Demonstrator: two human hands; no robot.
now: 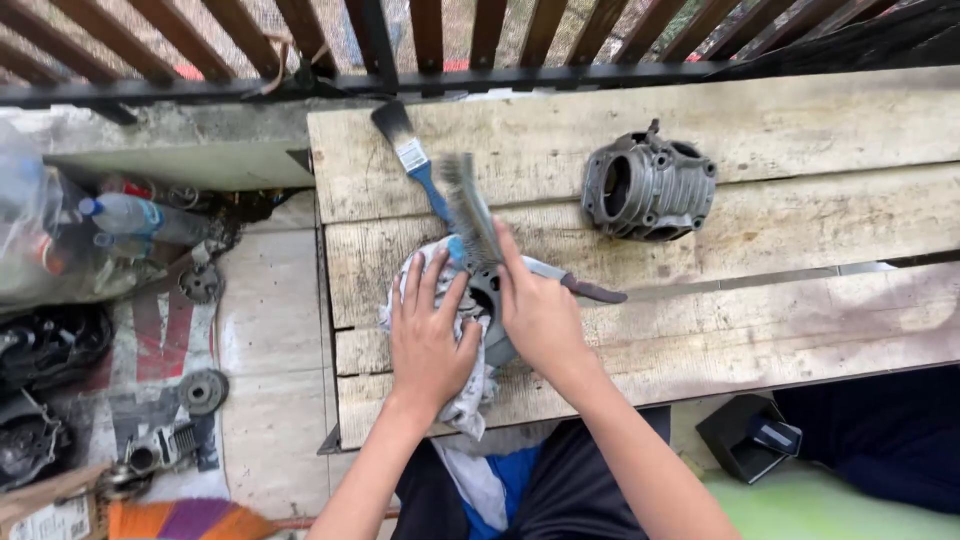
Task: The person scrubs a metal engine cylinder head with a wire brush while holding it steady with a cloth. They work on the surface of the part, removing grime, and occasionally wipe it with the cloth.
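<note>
While left hand point(428, 335) presses rag point(462, 400), right hand point(540, 310) grips wire brush point(468, 212).

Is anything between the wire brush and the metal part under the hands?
Nothing visible. The right hand holds the wire brush just above the metal part, which rests on a white rag. The left hand presses the rag and part from the left side, clear of the brush.

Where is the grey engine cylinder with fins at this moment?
In the head view, the grey engine cylinder stands on the wooden bench, upper right of both hands, apart from them, right of the blue-handled paintbrush.
</note>
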